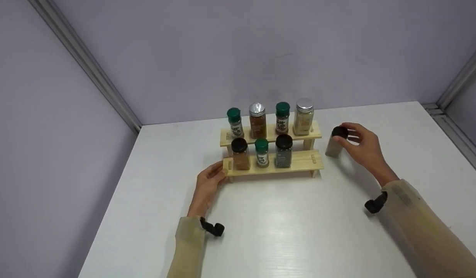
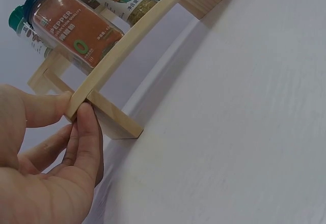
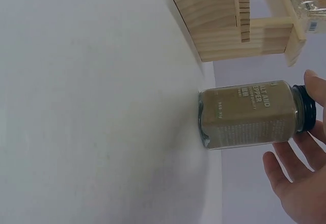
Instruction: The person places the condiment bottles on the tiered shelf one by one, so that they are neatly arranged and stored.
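Observation:
A two-tier wooden spice rack [image 1: 299, 164] stands on the white table. My left hand [image 1: 209, 185] pinches the left end of its lower shelf between thumb and fingers, as the left wrist view shows. To the right of the rack, my right hand [image 1: 363, 148] grips a spice jar [image 3: 249, 114] by its black cap. This jar is clear, filled with brownish powder, and labelled salt and pepper. On the lower shelf are an orange pepper jar [image 2: 76, 28], a small green-capped bottle [image 1: 262, 153] and a black-capped jar [image 1: 283, 152] with dark contents.
The upper shelf bears two green-capped bottles, one of them at the left end [image 1: 235, 122], a silver-capped jar of reddish spice [image 1: 258, 123] and a silver-capped jar of pale spice [image 1: 304, 117]. Behind the table [image 1: 261, 231] rises a pale wall [image 1: 207, 58].

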The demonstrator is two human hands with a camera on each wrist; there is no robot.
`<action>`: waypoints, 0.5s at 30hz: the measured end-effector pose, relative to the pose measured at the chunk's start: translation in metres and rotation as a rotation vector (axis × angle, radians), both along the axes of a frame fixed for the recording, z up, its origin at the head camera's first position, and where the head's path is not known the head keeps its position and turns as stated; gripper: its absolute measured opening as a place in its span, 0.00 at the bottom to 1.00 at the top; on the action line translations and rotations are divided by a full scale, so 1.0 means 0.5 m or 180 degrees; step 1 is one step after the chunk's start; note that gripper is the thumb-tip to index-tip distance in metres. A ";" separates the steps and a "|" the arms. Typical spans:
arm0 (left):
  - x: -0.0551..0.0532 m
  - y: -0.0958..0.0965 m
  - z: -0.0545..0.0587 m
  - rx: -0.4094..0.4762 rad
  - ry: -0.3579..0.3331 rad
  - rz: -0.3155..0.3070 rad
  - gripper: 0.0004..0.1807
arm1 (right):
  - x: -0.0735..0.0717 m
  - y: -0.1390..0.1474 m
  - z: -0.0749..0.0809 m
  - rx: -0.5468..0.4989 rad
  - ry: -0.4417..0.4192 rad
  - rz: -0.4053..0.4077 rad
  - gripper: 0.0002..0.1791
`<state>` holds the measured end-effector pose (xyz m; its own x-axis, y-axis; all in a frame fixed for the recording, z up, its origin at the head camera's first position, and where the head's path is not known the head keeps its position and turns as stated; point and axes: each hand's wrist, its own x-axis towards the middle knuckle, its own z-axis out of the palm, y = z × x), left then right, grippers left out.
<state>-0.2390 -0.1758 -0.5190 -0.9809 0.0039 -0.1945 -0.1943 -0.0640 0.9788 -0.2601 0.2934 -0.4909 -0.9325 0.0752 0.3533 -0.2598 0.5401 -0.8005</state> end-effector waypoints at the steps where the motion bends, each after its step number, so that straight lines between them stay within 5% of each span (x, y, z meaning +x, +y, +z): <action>1: 0.000 0.000 0.001 -0.0017 -0.0007 -0.0001 0.25 | -0.001 0.000 -0.002 -0.0003 -0.0026 -0.0006 0.32; 15: -0.003 -0.001 -0.003 0.0070 0.0044 -0.0009 0.25 | -0.008 0.000 -0.029 -0.0186 0.0002 0.0077 0.30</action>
